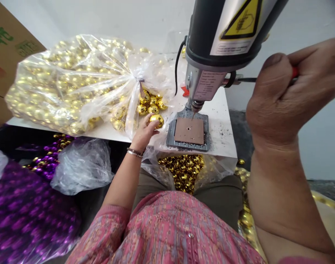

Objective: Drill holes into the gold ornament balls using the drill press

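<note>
White bench (225,143) with drill press (211,55) at its right edge, big bag (74,80) of gold balls along its left, right hand (291,91) clenched round the press lever (250,79), left hand (144,132) grasping a gold ball (157,120) at the front edge beside the drill plate (188,131)

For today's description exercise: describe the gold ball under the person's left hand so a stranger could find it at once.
Start at the drill press on the white table. Left of its brown base pad, the left hand grips one gold ball. Unlike its neighbours, it lies outside the clear bag, touched by fingertips.
</note>
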